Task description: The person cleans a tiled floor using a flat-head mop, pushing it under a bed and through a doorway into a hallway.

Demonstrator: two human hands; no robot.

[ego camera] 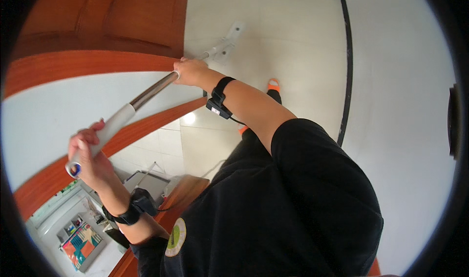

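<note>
A long pole with a steel shaft [154, 90] and a white grip sleeve [119, 120] slants across the view. My left hand [89, 152] is wrapped around the sleeve near its top end, which has a hanging hole. Further down, my right hand [191, 71] grips the shaft. Past the right hand the pole runs to a pale, flat mop head [230, 44], blurred against the light floor tiles [296, 53]. Whether a pad is fitted underneath cannot be seen.
A brown wooden door [139, 16] and its orange-brown frame [91, 60] stand at the left. A white wall [395, 112] with a black skirting strip [349, 57] lies to the right. My orange slipper [273, 83] is on the tiles. A colourful patterned box [82, 246] sits lower left.
</note>
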